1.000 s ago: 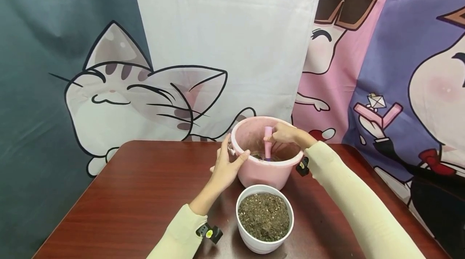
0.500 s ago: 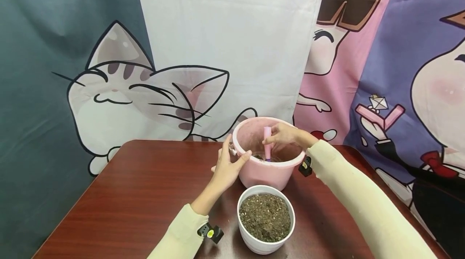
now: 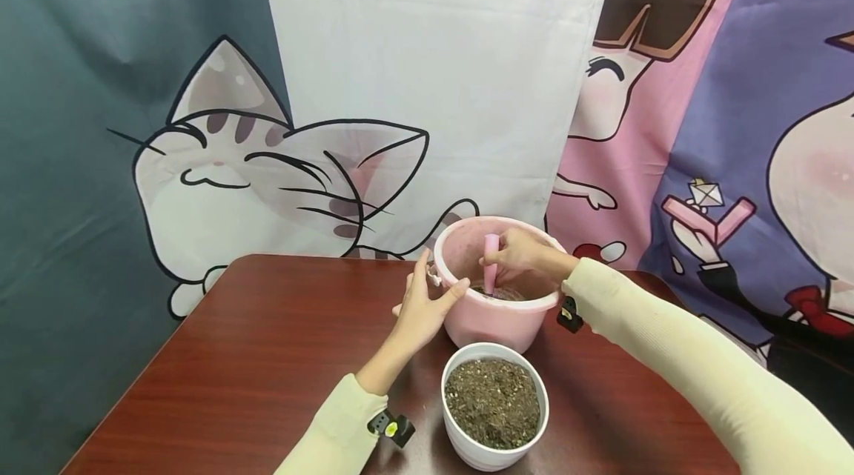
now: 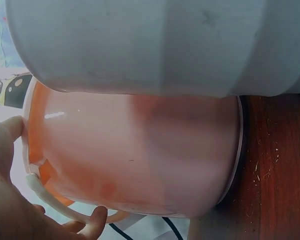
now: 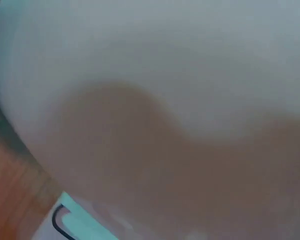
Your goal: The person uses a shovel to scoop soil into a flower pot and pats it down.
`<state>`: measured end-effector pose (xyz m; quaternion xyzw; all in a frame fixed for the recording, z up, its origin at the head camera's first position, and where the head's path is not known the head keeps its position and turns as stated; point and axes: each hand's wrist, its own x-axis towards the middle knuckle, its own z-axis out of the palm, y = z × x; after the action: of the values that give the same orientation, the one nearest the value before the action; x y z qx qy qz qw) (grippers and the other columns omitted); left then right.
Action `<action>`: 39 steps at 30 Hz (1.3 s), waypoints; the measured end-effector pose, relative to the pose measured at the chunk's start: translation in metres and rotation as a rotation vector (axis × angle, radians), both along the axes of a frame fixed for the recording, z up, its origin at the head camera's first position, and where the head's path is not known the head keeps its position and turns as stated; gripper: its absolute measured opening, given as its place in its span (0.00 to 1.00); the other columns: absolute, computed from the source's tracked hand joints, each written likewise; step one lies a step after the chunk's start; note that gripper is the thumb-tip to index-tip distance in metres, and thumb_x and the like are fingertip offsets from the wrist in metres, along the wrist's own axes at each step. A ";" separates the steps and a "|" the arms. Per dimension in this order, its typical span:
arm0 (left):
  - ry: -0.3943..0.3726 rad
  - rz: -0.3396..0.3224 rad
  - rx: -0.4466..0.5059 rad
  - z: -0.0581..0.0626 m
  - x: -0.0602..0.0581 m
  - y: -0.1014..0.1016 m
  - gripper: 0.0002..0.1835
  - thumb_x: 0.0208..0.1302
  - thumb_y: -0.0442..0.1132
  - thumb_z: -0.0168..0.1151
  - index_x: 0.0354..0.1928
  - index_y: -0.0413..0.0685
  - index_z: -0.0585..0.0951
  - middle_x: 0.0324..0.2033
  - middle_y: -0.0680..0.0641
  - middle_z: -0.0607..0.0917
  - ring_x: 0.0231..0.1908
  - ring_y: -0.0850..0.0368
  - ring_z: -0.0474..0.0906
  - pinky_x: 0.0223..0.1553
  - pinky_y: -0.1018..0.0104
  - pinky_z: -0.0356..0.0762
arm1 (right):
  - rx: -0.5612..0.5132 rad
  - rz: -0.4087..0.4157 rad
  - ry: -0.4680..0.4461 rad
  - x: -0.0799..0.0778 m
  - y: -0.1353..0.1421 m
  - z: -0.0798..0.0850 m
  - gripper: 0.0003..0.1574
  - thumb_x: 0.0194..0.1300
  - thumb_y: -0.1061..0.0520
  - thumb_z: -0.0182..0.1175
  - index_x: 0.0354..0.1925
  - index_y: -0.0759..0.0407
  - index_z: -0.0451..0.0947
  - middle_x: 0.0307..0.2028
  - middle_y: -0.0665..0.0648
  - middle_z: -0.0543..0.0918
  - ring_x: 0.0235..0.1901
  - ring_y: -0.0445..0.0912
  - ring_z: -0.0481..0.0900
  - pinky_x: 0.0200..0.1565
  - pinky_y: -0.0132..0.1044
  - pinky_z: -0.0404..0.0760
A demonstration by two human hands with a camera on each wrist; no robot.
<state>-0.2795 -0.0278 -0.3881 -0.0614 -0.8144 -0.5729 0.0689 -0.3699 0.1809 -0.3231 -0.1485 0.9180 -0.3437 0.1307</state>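
Observation:
A pink bucket (image 3: pixel 497 323) stands toward the back of the brown table. My left hand (image 3: pixel 423 312) is at its left side, thumb resting on the near rim and the other fingers spread beside the pale carrying handle (image 4: pixel 62 206). My right hand (image 3: pixel 520 251) reaches inside over the right rim and grips the pink handle of a tool (image 3: pixel 490 267). The tool points downward, its lower end hidden by the bucket's wall. Some dark material shows low inside. In front of the bucket stands a white pot (image 3: pixel 482 454) filled with brown soil.
The brown tabletop (image 3: pixel 267 356) extends left and right of the containers, with pale crumbs near the bucket in the left wrist view. A printed cartoon cloth (image 3: pixel 427 30) hangs behind the table. In the right wrist view a blurred pale surface (image 5: pixel 190 60) fills most of the frame.
The head view has shifted a little, so everything sits slightly further right. My right hand still grips the tool, which has tilted slightly and sits lower in the bucket. The left hand stays at the rim.

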 end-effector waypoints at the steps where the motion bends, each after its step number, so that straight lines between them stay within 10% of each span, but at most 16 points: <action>1: 0.002 -0.002 0.003 0.000 0.000 0.000 0.51 0.58 0.67 0.65 0.78 0.61 0.53 0.69 0.38 0.65 0.66 0.29 0.60 0.60 0.26 0.38 | -0.021 -0.023 -0.004 0.001 -0.001 -0.001 0.13 0.64 0.60 0.63 0.30 0.71 0.86 0.21 0.60 0.85 0.24 0.47 0.85 0.32 0.37 0.83; 10: -0.017 -0.008 0.000 0.002 0.002 -0.001 0.52 0.58 0.67 0.65 0.78 0.60 0.53 0.69 0.38 0.63 0.66 0.25 0.56 0.61 0.26 0.35 | -0.155 0.027 -0.142 0.001 0.003 -0.004 0.16 0.72 0.60 0.56 0.36 0.71 0.85 0.29 0.67 0.87 0.30 0.46 0.84 0.36 0.34 0.80; 18: -0.015 -0.032 0.008 0.003 0.003 -0.001 0.53 0.57 0.67 0.66 0.78 0.57 0.53 0.68 0.36 0.63 0.67 0.26 0.57 0.60 0.23 0.31 | -0.475 -0.159 -0.245 0.004 0.013 -0.002 0.13 0.70 0.64 0.58 0.45 0.75 0.71 0.27 0.63 0.84 0.27 0.48 0.86 0.41 0.45 0.84; 39: -0.010 -0.015 0.046 0.002 -0.001 0.000 0.52 0.57 0.65 0.67 0.76 0.52 0.55 0.68 0.39 0.66 0.69 0.39 0.61 0.60 0.22 0.28 | -0.854 -0.283 -0.232 0.022 0.045 0.020 0.09 0.73 0.66 0.52 0.35 0.69 0.76 0.27 0.62 0.87 0.30 0.50 0.88 0.47 0.47 0.81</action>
<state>-0.2802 -0.0279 -0.3865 -0.0632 -0.8010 -0.5922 0.0618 -0.3474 0.2258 -0.3027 -0.0229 0.6849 -0.7197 0.1114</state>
